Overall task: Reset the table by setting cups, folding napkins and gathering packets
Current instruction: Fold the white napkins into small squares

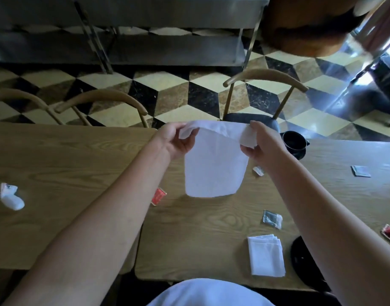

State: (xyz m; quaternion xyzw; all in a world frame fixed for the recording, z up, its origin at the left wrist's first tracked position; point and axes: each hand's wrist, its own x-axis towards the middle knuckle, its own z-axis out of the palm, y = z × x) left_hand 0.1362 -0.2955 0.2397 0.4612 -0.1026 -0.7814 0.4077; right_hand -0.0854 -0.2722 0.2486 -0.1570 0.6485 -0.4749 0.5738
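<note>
Folding is midway: a white napkin (214, 171) is held above the table (79, 155) by both hands, left hand (178, 140) and right hand (259, 144) pinching its top corners. One folded napkin (265, 255) lies done; packets (272, 218) remain scattered, and a black cup (293, 141) stands far right.

The napkin (214, 166) is soft matt white cloth; the table (57, 155) is matt grained wood; the cup (294, 141) is glossy black.

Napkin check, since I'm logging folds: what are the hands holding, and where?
Both hands, left hand and right hand, pinch the white napkin at its upper corners; it hangs above the table.
</note>
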